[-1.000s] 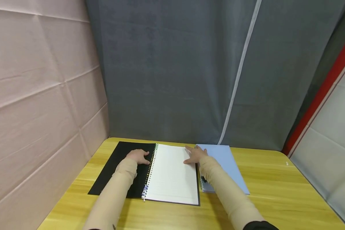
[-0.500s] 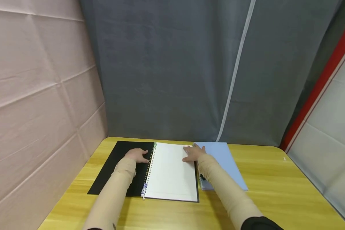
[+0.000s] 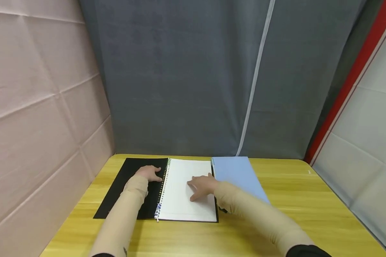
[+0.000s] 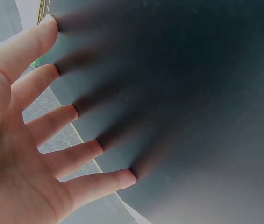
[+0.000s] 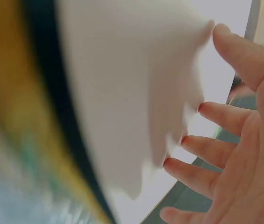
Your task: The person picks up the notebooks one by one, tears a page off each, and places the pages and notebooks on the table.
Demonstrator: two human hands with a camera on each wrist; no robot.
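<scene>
Two hands rest on an open spiral notebook (image 3: 180,192) that lies flat on the yellow wooden counter (image 3: 308,214), near its far left part. The left hand (image 3: 149,174) lies on the black cover (image 3: 125,189), which is turned out to the left, just beside the spiral binding (image 3: 162,187); the left wrist view shows its fingers (image 4: 52,121) straight and spread, with the tips pressing on the dark surface, so this hand is flat and grips nothing. The right hand (image 3: 201,186) lies on the white page (image 3: 183,203), around the middle of it and closer to the right edge. Its fingers (image 5: 216,121) are spread and almost straight, and the right wrist view shows the tips touching the white paper; the picture is blurred, and the edge of the paper seems a little wavy there, but I cannot tell if a sheet is lifted. This hand also does not close around anything. A light blue notebook (image 3: 238,176) lies closed on the counter just beside the open one, on its right side, and the right forearm passes over its near corner. Behind the counter hangs a grey curtain (image 3: 180,71), and on the left side stands a pink fabric wall (image 3: 35,107).
</scene>
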